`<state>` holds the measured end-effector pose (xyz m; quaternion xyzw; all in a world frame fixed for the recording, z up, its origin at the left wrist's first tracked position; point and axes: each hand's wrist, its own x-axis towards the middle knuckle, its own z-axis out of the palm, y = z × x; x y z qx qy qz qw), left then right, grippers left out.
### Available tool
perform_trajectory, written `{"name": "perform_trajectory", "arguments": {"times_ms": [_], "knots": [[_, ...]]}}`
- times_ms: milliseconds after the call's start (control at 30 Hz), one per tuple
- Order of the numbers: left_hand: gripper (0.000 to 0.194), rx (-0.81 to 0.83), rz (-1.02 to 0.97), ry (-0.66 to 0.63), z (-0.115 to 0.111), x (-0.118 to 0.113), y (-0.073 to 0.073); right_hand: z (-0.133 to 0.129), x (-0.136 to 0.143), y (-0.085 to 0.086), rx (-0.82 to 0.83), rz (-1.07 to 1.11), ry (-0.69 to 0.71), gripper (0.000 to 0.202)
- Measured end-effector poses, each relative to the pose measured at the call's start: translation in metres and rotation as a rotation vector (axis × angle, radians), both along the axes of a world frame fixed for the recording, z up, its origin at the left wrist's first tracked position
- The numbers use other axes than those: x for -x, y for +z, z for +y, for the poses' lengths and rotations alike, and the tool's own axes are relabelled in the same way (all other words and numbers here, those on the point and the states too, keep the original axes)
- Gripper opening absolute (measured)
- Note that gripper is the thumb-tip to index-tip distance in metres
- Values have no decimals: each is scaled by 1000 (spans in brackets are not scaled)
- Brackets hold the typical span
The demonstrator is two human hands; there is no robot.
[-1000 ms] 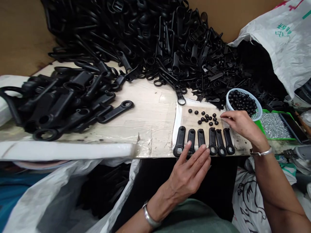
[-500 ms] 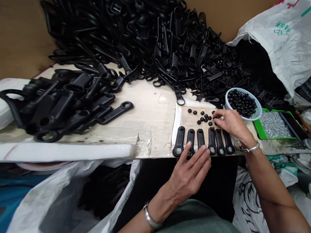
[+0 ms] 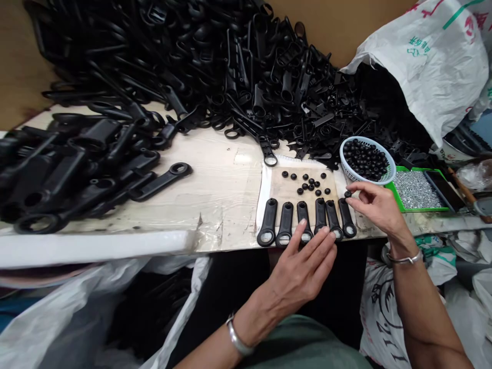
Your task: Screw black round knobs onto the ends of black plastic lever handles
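Note:
Between the thumb and forefinger of my right hand (image 3: 374, 205) is a small round black knob (image 3: 348, 194), at the upper end of the rightmost black crank-like arm (image 3: 347, 218). Several such arms stand side by side in a row along the table's front edge, ring ends toward me. My left hand (image 3: 298, 266) lies with fingers stretched over the lower ends of the middle arms, covering part of them. Loose black knobs (image 3: 311, 186) are scattered on the pale cloth (image 3: 277, 187) beyond the row.
A light-blue basket (image 3: 389, 177) of black knobs stands at the right, beside a green tray (image 3: 400, 204) of small silver metal pieces. A large heap of black plastic parts (image 3: 215, 61) fills the back. More parts (image 3: 96, 159) are piled at the left. A white sack (image 3: 434, 61) leans at the back right.
My right hand has moved from among the loose knobs to the top of the rightmost arm, carrying a knob. My left hand stays over the row. The view has shifted slightly right.

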<state>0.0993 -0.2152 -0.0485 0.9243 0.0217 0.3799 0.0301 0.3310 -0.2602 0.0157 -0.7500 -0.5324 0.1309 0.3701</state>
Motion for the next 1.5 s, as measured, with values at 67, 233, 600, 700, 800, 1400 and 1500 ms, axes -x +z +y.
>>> {"name": "perform_trajectory", "arguments": {"times_ms": [67, 233, 600, 700, 800, 1400, 1500], "knots": [[23, -26, 32, 4, -1, -10, 3, -9, -4, -3, -18, 81, -49, 23], [31, -87, 184, 34, -4, -39, 9, -21, -12, -12, 7, 240, -93, 29], [33, -29, 389, 65, -4, -61, 25, -16, -17, -22, 69, -202, -19, 23], [33, -40, 349, 69, -5, -63, 18, -14, -14, -18, 75, -281, 28, 21], [34, -39, 340, 60, -6, -65, 12, -12, -11, -14, 91, -346, 87, 21], [40, -40, 390, 66, -7, -60, 18, -3, 2, 7, 354, -842, 276, 17], [40, -39, 381, 65, -8, -60, 16, -1, 5, 9, 413, -899, 281, 15]]}}
